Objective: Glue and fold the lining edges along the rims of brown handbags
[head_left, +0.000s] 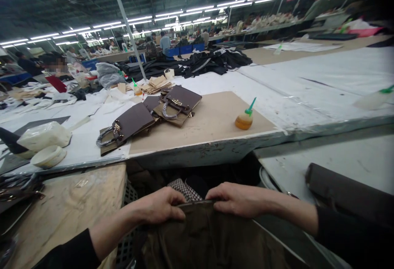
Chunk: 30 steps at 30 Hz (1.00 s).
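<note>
brown sheet (212, 236) of bag material fills the bottom centre of the frame, its upper edge gripped by a worker at a factory bench. the left hand (160, 207) and right hand (237, 199) sit close together on that edge, fingers curled over it and pinching it, knuckles up. the thumbs are hidden behind the material. a scrap of checked cloth (186, 191) shows between the hands, just past the edge.

judging by this hold, the edge is best kept level and taut, with both hands pulling evenly so the soft sheet neither creases nor sags in the gap between them. it should also stay off the grey crate (127, 236) at lower left.

counted by size:
- one long white table (308, 92) across the middle of the frame
- one tan board (212, 121) lying on the table
- one heap of black cloth (212, 61) at upper centre
- one dark roll (347, 193) at lower right, well apart from the hands
- two brown handbags with wrapped handles: the near handbag (129, 125) left of centre and the far handbag (181, 100) just beside it on the board
- two white tubs (44, 137) at the left edge
- three glue bottles with green nozzles: the amber bottle (245, 119) on the board, the second bottle (137, 89) behind the bags, and the third bottle (374, 98), blurred at the right edge
</note>
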Available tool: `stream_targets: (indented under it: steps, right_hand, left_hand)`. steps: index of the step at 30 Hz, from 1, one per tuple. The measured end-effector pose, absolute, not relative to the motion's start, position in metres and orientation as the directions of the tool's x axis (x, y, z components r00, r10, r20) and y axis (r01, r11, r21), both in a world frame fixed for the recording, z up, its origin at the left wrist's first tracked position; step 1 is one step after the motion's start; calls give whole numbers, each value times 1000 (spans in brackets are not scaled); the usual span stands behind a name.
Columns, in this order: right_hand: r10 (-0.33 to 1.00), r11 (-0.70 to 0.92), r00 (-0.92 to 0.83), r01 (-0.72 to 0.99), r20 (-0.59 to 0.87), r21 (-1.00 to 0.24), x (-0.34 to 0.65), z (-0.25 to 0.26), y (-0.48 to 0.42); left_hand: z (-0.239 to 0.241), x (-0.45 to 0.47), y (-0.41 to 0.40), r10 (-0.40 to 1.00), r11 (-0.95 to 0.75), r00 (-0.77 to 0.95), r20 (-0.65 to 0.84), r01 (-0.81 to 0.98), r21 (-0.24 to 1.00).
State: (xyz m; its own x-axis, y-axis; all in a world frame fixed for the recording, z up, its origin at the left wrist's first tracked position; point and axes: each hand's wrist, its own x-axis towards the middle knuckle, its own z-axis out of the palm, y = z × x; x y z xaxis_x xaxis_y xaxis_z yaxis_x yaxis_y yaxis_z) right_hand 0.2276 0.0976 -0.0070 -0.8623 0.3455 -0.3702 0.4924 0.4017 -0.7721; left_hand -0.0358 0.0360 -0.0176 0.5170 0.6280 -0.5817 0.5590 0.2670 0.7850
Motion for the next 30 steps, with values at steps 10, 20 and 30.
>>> stream_targets:
  steps: [10,20,30]
  right_hand:
    - [326,276,-870,462,-370,-843,206,-32,102]
    - [381,399,-870,461,-314,-793,206,-37,102]
    - [442,323,-847,457,-295,-829,220,-36,91]
  left_hand:
    - [-12,-35,30,693,113,497,-523,641,759]
    - [-9,-33,26,844,-153,393,-365,829,539]
    - [-5,-1,29,797,-430,461,-391,887,170]
